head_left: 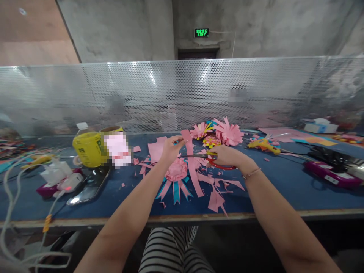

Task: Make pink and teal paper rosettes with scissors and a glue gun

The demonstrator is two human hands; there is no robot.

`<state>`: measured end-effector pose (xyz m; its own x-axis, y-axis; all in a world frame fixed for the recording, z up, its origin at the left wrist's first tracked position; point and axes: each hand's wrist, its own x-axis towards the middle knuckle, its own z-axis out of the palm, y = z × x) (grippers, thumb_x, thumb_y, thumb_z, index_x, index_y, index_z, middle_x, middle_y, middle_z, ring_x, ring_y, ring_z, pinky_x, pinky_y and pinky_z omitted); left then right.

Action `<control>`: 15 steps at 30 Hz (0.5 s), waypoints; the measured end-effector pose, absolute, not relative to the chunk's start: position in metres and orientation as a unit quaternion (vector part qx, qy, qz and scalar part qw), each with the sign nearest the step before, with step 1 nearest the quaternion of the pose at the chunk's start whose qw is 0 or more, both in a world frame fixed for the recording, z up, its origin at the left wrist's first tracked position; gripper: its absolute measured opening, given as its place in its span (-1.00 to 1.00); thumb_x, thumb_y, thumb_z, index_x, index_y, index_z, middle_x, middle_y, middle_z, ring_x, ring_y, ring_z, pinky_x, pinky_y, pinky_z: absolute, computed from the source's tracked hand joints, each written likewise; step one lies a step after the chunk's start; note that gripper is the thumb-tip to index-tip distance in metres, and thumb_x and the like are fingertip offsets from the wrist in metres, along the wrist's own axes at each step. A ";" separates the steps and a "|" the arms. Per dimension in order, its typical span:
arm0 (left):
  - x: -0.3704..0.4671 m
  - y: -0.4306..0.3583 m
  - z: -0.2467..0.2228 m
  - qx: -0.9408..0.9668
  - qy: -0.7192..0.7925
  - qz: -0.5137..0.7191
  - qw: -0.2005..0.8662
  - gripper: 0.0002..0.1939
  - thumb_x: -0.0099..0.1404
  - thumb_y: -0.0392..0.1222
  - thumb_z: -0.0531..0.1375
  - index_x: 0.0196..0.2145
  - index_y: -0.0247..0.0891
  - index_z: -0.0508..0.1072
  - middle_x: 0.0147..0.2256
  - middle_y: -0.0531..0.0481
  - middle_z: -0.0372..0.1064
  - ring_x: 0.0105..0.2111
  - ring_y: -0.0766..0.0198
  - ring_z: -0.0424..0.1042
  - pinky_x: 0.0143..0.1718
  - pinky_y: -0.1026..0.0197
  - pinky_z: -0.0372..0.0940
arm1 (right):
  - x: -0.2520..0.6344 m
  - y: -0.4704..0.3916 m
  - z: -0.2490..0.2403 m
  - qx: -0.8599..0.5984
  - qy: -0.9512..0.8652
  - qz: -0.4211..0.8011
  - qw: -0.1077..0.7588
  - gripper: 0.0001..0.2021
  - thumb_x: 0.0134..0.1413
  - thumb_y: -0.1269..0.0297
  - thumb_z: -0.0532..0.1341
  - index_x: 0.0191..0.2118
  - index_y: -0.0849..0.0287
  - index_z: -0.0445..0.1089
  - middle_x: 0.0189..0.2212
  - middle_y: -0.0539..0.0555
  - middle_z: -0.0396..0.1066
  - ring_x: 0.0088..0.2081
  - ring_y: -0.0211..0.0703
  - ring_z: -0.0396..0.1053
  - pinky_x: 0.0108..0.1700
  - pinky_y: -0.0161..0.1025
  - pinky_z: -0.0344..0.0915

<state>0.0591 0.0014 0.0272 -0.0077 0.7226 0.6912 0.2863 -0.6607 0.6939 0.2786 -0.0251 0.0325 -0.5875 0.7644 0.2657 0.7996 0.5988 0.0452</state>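
Note:
A long pink paper strip [193, 172] hangs from my left hand [172, 146], whose thumb and fingers pinch it near the top. My right hand [223, 155] is closed round a pair of scissors [196, 155] with red handles. The blades point left and lie at the strip; whether they cut into it I cannot tell. Below the blades lies a pink and blue paper rosette [176, 170] with ribbon-like tails. Pink paper scraps [217, 199] are scattered around the strip. Behind my hands sit pink paper flowers [229, 132] and a small yellow one [212, 141].
At the left stand a yellow-labelled bottle [88, 148], a dark phone [91, 185] and a power strip with chargers [64, 180]. A yellow glue gun [264, 146] and a purple power strip [331, 174] lie right. A perforated metal screen [148, 94] rises behind the table.

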 end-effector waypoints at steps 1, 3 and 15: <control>0.059 0.001 0.027 0.682 0.372 0.604 0.179 -0.87 -0.04 -0.18 0.19 -0.63 -0.29 0.41 -0.60 0.07 0.30 -0.52 0.37 0.22 -0.47 0.32 0.07 | 0.279 -0.024 0.032 -0.440 -0.887 -0.082 0.110 -0.68 -0.12 -0.01 0.10 -0.47 0.17 0.33 -0.45 0.10 0.38 -0.44 -0.22 0.25 -0.45 -0.31 0.00; 0.060 0.001 0.028 0.683 0.372 0.602 0.181 -0.86 -0.04 -0.18 0.19 -0.64 -0.30 0.40 -0.60 0.07 0.29 -0.53 0.38 0.22 -0.47 0.32 0.08 | 0.280 -0.022 0.030 -0.445 -0.885 -0.088 0.107 -0.67 -0.12 -0.03 0.08 -0.51 0.17 0.32 -0.49 0.09 0.37 -0.47 -0.24 0.23 -0.47 -0.31 -0.02; 0.060 0.004 0.024 0.685 0.357 0.606 0.191 -0.85 -0.03 -0.17 0.18 -0.62 -0.31 0.39 -0.59 0.09 0.27 -0.54 0.41 0.20 -0.48 0.33 0.09 | 0.280 -0.022 0.030 -0.480 -0.867 -0.107 0.076 -0.75 -0.04 0.20 0.00 -0.50 0.20 0.35 -0.47 0.12 0.40 -0.47 -0.24 0.25 -0.48 -0.31 -0.04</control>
<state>0.0599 0.0044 0.0239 0.0104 0.7204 0.6935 0.2572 -0.6721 0.6943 0.2802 -0.0216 0.0296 -0.5279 0.8161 0.2351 0.8488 0.5166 0.1127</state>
